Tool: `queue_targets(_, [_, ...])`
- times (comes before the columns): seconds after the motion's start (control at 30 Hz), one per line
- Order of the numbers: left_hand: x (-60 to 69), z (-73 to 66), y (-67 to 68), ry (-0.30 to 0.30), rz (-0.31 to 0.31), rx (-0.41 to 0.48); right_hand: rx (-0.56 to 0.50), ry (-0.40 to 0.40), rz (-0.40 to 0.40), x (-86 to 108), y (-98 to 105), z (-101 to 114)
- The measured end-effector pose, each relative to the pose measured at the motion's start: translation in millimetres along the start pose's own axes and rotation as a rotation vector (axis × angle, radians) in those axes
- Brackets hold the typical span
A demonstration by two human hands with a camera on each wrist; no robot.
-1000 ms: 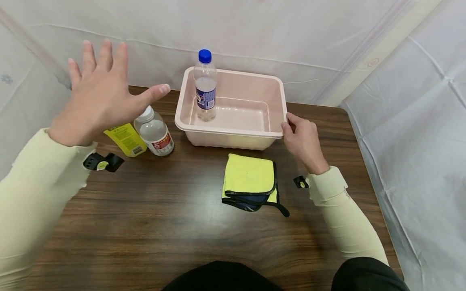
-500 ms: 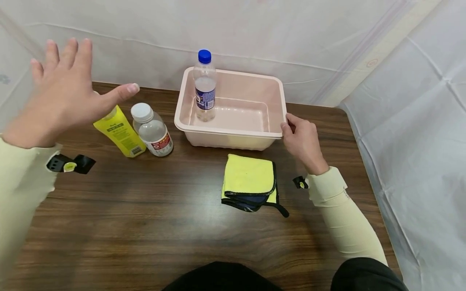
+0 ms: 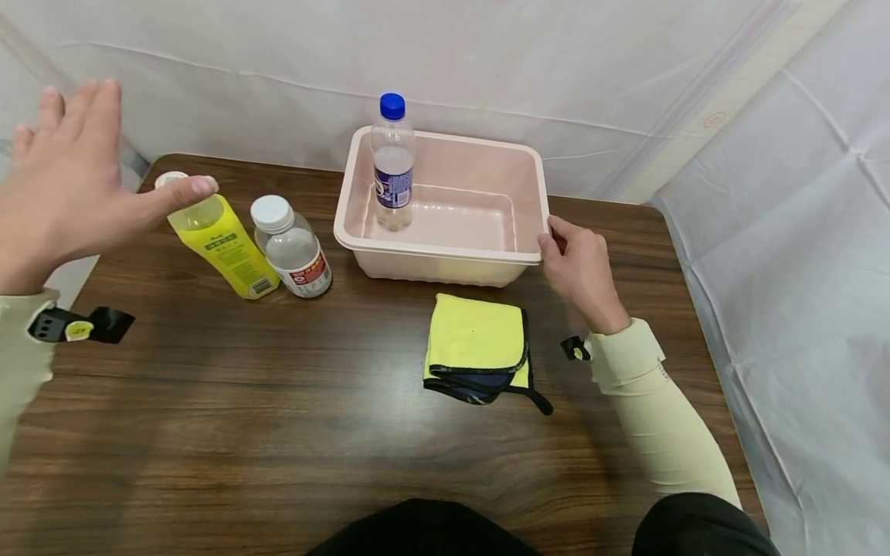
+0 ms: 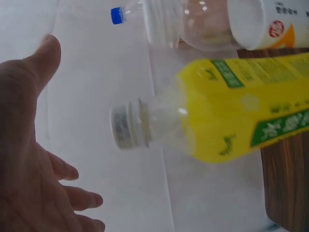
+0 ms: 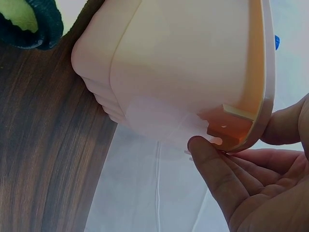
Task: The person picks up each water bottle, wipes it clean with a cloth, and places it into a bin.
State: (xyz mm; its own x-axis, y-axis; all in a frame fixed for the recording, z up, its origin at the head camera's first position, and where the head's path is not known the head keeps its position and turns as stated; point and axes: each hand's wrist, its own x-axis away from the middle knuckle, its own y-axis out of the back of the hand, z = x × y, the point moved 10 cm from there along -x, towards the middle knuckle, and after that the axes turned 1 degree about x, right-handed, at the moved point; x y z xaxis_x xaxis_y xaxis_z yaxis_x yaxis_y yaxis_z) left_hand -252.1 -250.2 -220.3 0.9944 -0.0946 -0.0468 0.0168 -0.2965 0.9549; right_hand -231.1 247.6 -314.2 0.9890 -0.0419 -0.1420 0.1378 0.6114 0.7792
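My left hand (image 3: 73, 185) is raised at the far left with its fingers spread, holding nothing. Below and right of it stands a bottle with a yellow label (image 3: 232, 255) and a white cap; the left wrist view shows the hand apart from that bottle (image 4: 241, 106). Beside it is a clear, white-capped bottle (image 3: 295, 255) with a red and white label. With thumb and fingers, my right hand (image 3: 577, 266) pinches the right rim of a pink plastic basin (image 3: 445, 266). Inside the basin, at its left, a blue-capped water bottle (image 3: 392, 177) stands upright.
A folded yellow cloth (image 3: 478, 336) with dark edging and a loop lies in front of the basin. Everything stands on a dark wooden table (image 3: 278, 432). White sheeting (image 3: 487, 69) hangs behind the table and at its sides.
My left hand has moved left, away from the basin, uncovering more of the yellow-labelled bottle and the clear white-capped bottle. My right hand keeps its grip on the basin's rim.
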Motion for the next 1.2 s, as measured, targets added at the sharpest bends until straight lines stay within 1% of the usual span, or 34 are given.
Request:
queue_targets(0.1, [2.0,5.4,-2.0,-0.004,0.016,-0.02,0.002,-0.002,-0.001,-0.2,0.6,-0.1])
queue_targets(0.23, [4.2,15.1,-8.4,-0.015,0.059,-0.047,0.0,-0.007,0.004,-0.2,0.2,-0.8])
queue_targets(0.3, [5.1,19.5,-11.4,-0.027,0.068,-0.055,0.0,-0.008,0.003,0.0,0.3,-1.0])
queue_targets(0.33, [5.4,20.8,-12.7,-0.034,0.07,-0.058,0.0,-0.007,0.001,0.2,0.4,-1.0])
queue_targets(0.47, [7.5,21.1,-14.4,-0.09,0.034,-0.055,0.002,-0.007,-0.003,0.4,0.6,-0.9])
queue_targets(0.57, [9.5,20.1,-17.4,-0.137,0.013,-0.029,0.003,-0.008,0.0,0.4,0.0,-0.7])
queue_targets(0.67, [10.8,19.7,-23.4,-0.181,0.002,0.031,0.002,-0.008,0.001,0.4,-0.4,-0.4])
queue_targets(0.73, [11.6,20.4,-29.4,-0.194,0.014,0.079,0.002,-0.007,0.0,0.5,-0.2,-0.1])
queue_targets(0.8, [12.4,22.9,-36.4,-0.195,0.039,0.132,0.004,-0.006,0.0,0.6,-0.2,-0.2])
queue_targets(0.87, [14.1,29.0,-46.2,-0.16,0.096,0.163,0.006,-0.005,-0.001,0.6,-0.3,-0.3])
queue_targets(0.93, [15.0,34.6,-54.8,-0.132,0.139,0.194,0.008,-0.003,-0.001,0.5,-0.4,-0.4])
queue_targets(1.0, [16.1,38.1,-62.4,-0.117,0.164,0.212,0.008,-0.002,-0.001,0.5,-0.3,-0.5])
queue_targets(1.1, [16.3,37.9,-69.8,-0.135,0.155,0.246,0.009,0.002,-0.004,0.4,0.1,-0.5])
queue_targets(1.2, [16.7,39.3,-77.3,-0.133,0.147,0.239,0.011,0.014,-0.005,0.3,0.6,0.5])
